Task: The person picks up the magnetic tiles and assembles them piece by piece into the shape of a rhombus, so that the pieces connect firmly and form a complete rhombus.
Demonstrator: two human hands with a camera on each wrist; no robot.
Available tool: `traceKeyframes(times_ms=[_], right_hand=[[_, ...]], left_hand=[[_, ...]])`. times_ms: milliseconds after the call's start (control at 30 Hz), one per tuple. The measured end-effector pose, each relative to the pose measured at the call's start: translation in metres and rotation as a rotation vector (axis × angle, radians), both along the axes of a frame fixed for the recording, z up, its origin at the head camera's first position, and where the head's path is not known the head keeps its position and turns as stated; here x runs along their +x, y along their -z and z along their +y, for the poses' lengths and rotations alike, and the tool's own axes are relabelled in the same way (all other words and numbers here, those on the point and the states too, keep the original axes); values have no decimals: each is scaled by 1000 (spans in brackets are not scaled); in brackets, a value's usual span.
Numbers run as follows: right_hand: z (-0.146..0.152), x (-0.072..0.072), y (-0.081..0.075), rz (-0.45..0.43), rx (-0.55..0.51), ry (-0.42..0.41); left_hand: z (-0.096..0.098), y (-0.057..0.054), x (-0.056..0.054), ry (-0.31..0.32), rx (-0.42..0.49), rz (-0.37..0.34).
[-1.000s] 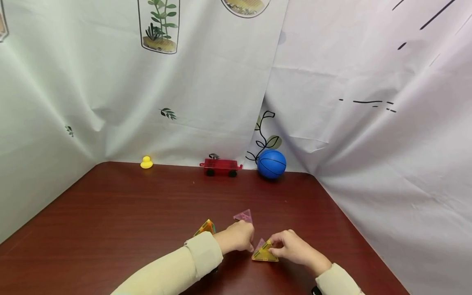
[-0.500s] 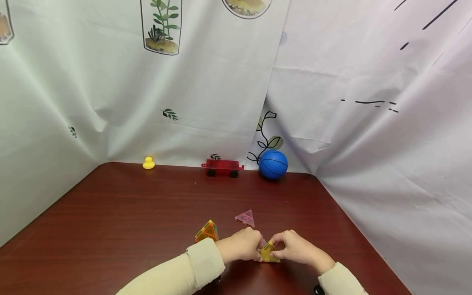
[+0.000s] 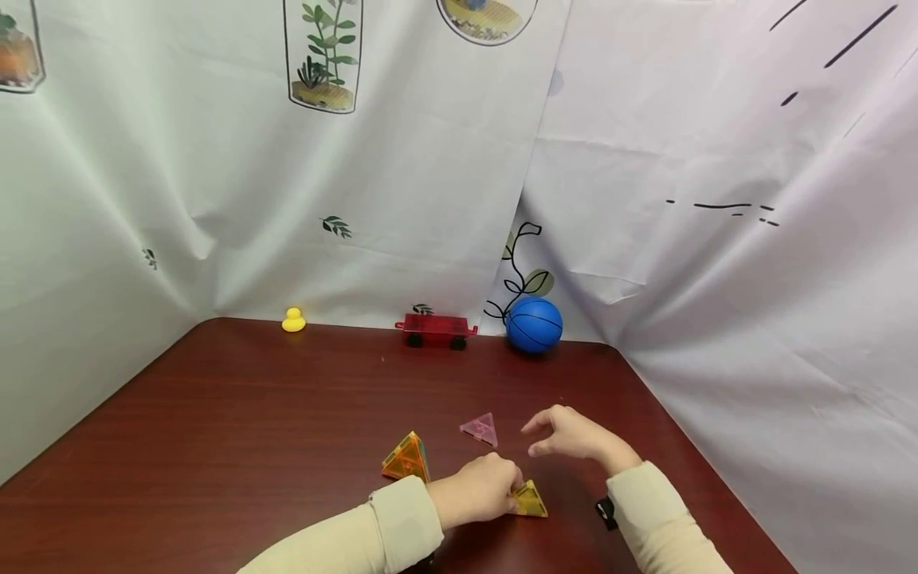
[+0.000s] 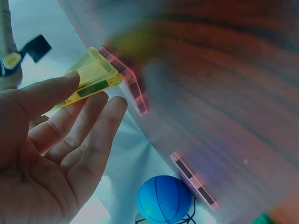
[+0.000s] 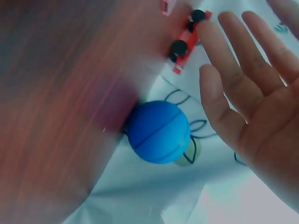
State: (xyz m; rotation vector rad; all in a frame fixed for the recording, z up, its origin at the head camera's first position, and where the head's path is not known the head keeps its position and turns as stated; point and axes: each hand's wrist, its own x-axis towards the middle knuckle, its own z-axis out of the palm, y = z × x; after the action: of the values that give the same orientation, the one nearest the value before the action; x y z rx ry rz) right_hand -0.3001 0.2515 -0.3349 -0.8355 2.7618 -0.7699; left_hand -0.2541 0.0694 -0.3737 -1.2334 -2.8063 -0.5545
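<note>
My left hand (image 3: 482,488) pinches a yellow triangular magnetic tile (image 4: 98,70) between thumb and fingertips. That yellow tile (image 3: 531,501) stands tilted near the tabletop. A pink tile (image 4: 126,77) sits right up against it in the left wrist view; in the head view my left hand hides it. My right hand (image 3: 574,434) hovers to the right with fingers loosely spread and holds nothing; its bare palm (image 5: 271,121) shows in the right wrist view. Beyond the hands, a single pink triangular tile (image 3: 482,429) lies flat. An orange and yellow tile pyramid (image 3: 407,458) stands behind my left wrist.
Along the back edge of the dark red-brown table (image 3: 287,399) stand a yellow rubber duck (image 3: 293,320), a red toy wagon (image 3: 436,328) and a blue toy basketball (image 3: 534,325). A printed white cloth (image 3: 402,183) hangs behind the table and along its sides.
My right hand has let go of the yellow tile and moved up and away from it. My left hand has moved right and taken hold of the yellow tile.
</note>
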Motion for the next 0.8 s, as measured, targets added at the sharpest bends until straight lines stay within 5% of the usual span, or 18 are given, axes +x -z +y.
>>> traceKeyframes(times_ms=[367,800], right_hand=[[-42,-34,23,92,155,9],[-67,-58,42,125,275,138]], left_hand=[[-2,6,4,29,-3,62],[-9,7,6,29,13,113]])
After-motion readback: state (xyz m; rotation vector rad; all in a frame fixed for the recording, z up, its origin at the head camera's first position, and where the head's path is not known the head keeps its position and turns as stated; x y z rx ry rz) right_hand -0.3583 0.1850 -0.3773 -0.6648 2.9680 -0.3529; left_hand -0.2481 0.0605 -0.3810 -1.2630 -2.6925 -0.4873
